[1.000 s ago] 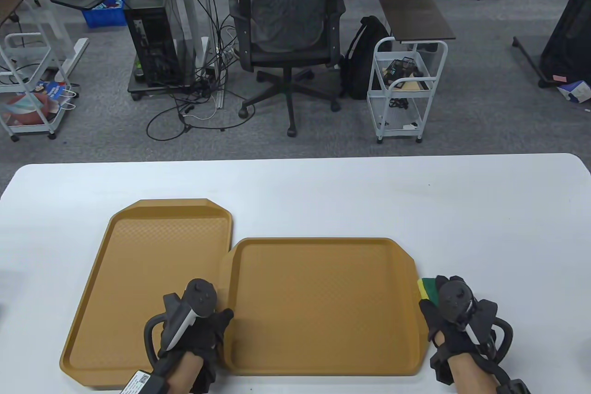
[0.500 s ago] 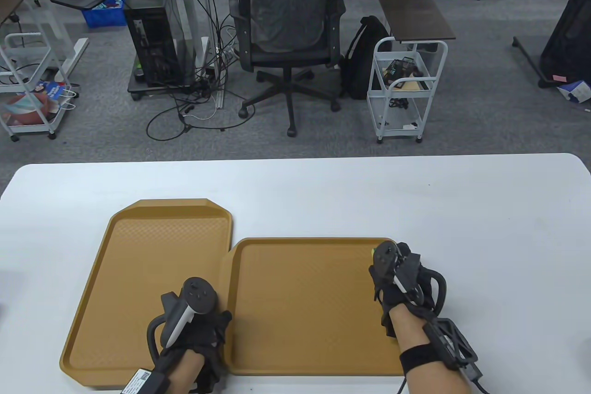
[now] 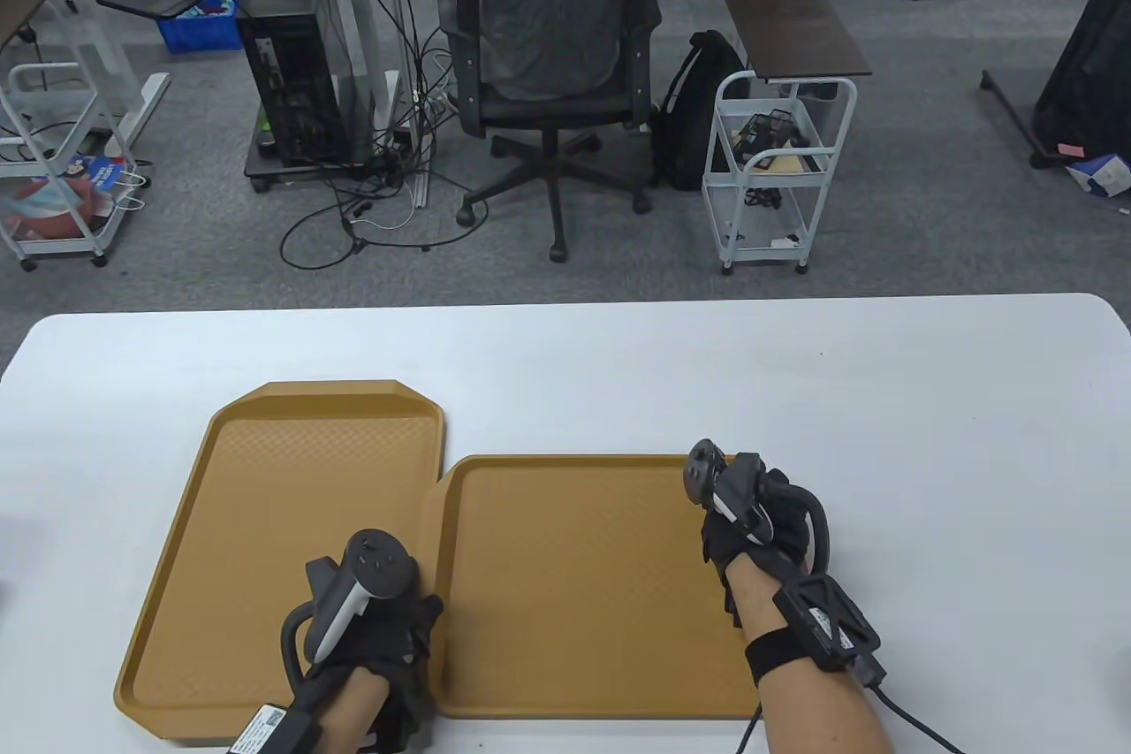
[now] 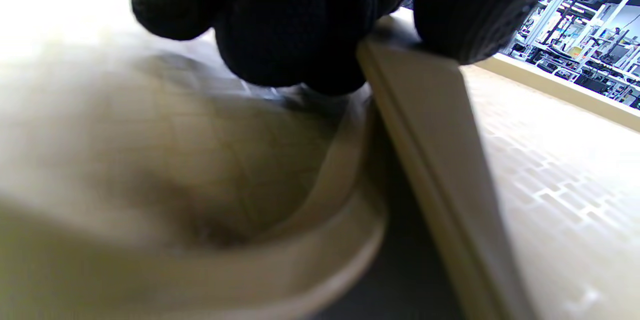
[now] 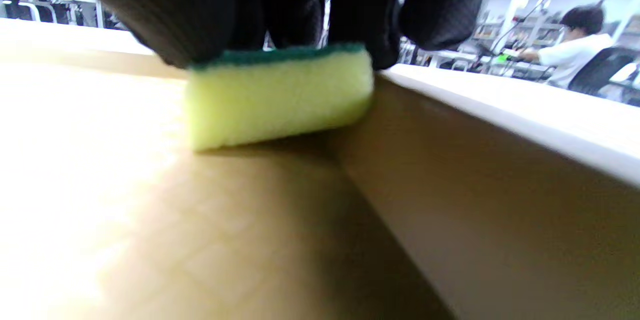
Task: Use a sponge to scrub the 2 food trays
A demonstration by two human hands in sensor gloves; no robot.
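In the lower left of the table view the left hand lies where the two brown trays meet, forearm coming up from the bottom edge, tracker tilted toward the upper right. In the left wrist view its gloved fingers hang from the top edge, curled and bunched together, their tips down on the floor of the left tray with one finger over the raised rim of the right tray. Whether they pinch that rim or only press on it, I cannot tell.

The left tray stands lengthwise in the lower left of the frame; the right tray lies crosswise in the lower middle, its left rim overlapping the right edge of the left one.

Toward the lower right, the right hand sits over the far right corner of the right tray, wrist bent, forearm slanting in from the bottom edge. In the right wrist view its fingers are closed down onto the green top of the yellow sponge, which rests on the tray floor just beside the side wall.

Both trays rest on a white table. Beyond it, in the upper part of the frame, stand a black office chair, a backpack and a white cart.
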